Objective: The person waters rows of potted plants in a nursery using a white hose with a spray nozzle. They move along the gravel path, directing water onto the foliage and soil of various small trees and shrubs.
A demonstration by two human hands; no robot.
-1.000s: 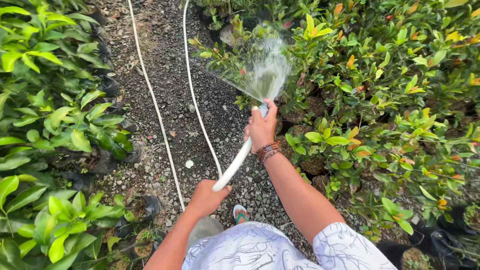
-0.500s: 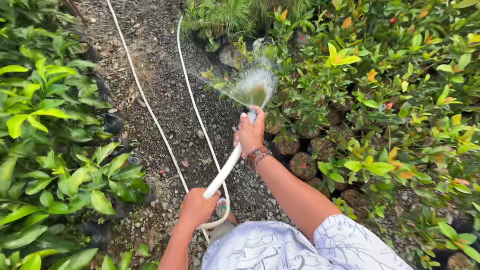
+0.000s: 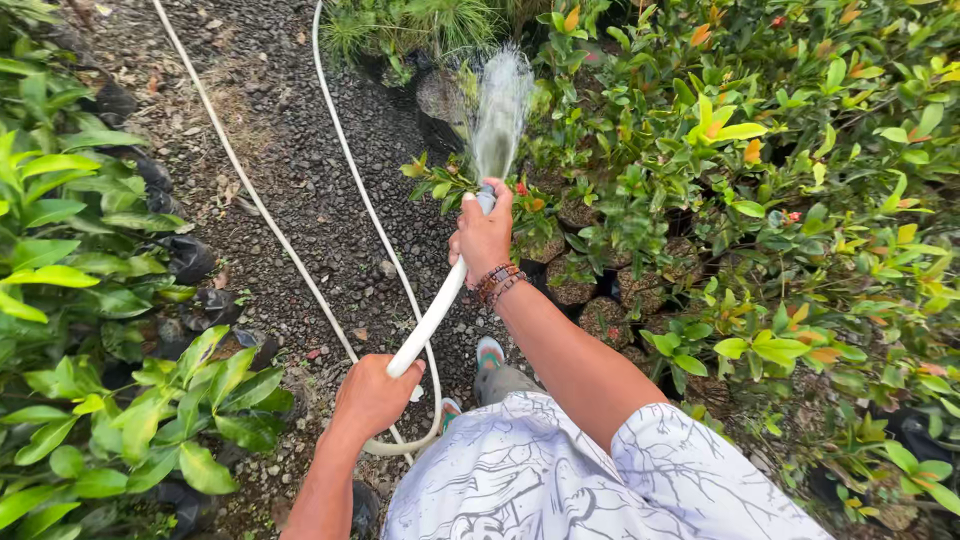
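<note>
The white hose [image 3: 432,318] is the thing to watch here: it runs slantwise across the middle of the view, then loops down by the feet and trails away up the gravel path [image 3: 290,150] in two long lines. The right hand [image 3: 483,238] is wrapped tight around the hose's front end with the thumb pressed over the mouth, which is what fans the water spray [image 3: 500,105] out instead of letting it pour in a lump. The left hand [image 3: 372,398] is closed around the hose further back, toward the body, keeping the slack under control. Beyond the hose's tip sit the potted shrubs [image 3: 720,180], green with orange and red new leaves, in a row of dark pots [image 3: 572,290] just right of the hose. On the other side of the path, well away from the hose, is a bank of broad green-leaved plants [image 3: 90,300] in black bags. If you ask me, the trick is keeping that thumb steady so the fan stays soft, aiming low at the soil in the pots rather than blasting the leaves, and letting the back hand feed hose so it doesn't kink.
</note>
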